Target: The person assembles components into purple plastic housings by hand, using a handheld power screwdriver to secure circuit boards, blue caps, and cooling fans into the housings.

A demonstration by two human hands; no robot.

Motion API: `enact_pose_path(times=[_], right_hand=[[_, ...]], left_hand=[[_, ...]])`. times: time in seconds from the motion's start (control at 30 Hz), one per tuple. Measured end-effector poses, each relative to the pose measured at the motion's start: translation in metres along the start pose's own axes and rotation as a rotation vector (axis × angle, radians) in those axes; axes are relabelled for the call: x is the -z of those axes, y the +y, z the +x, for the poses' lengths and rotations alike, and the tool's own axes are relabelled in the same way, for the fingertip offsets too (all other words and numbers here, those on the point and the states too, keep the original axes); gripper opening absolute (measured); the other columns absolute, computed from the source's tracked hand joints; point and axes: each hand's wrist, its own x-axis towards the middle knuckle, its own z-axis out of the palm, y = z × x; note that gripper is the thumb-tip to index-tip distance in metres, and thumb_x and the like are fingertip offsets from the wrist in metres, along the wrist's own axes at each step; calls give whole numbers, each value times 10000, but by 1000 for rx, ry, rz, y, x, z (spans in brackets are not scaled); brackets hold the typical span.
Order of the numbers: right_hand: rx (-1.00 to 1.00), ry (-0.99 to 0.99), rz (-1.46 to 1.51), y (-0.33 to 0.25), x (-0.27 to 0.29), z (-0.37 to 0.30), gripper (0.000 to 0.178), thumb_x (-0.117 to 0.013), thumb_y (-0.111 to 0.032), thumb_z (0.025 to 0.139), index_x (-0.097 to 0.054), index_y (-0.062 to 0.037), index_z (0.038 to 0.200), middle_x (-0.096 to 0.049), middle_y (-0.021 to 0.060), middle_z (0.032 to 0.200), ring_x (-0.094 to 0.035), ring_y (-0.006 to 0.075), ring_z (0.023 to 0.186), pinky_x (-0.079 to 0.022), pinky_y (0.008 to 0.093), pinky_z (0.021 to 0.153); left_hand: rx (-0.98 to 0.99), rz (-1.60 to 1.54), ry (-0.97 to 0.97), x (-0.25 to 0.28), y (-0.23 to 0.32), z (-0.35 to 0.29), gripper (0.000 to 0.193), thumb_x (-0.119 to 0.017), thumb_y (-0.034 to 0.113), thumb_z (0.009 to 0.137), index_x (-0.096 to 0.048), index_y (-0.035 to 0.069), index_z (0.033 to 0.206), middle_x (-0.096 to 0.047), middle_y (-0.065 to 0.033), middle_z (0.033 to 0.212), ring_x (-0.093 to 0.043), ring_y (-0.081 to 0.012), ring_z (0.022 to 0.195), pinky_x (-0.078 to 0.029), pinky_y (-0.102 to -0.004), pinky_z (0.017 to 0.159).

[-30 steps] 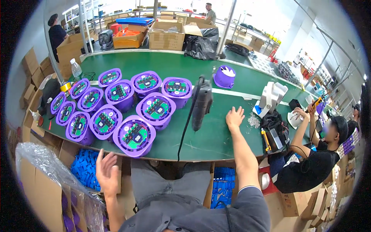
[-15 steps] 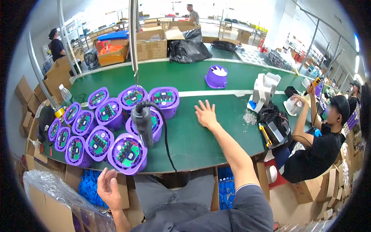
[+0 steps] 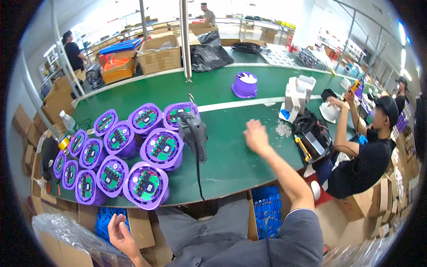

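At left I see purple housings (image 3: 163,193) holding green circuit boards (image 3: 154,181); lower left, a carton (image 3: 140,228) of blue parts (image 3: 105,222) near the half-curled, empty left hand (image 3: 122,233). Right of centre, the blurred, open right hand (image 3: 257,137) shows nothing held over the green table (image 3: 231,160), whose front edge crosses lower centre.

upper left: open carton (image 3: 118,76) of orange pieces, blue sheets (image 3: 122,46) above; larger cardboard box (image 3: 160,61) and black plastic bag (image 3: 211,58) to its right. person in dark top (image 3: 73,54) stands nearby, another person (image 3: 208,16) at top center. left: clear bottle (image 3: 68,122), yellow spool (image 3: 63,143). right: seated co-worker (image 3: 362,167) in black cap (image 3: 387,108). lower left: clear plastic wrap (image 3: 66,229).
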Motion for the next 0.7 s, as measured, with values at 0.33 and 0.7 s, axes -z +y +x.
enact_pose_path(times=[0.33,0.7], right_hand=[[144,-66,168,9,-16,-82,514,-430,-336,869,-360,-15,1265,-348,164,1327,-297,310,1249,-220,464,1023],[126,338,346,3,-40,38,389,-479,-266,842,-466,6,1120,-471,198,1166,-454,345,1076,-362,425,918]], left_hand=[[-6,-56,-135,-34,12,4,260,-503,30,835,-515,-27,1089,-588,-107,935,-566,-171,860,-438,-288,802],[18,52,13,-3,-1,-2,217,-470,69,878,-520,-35,1063,-585,-96,915,-560,-150,812,-461,-276,724]])
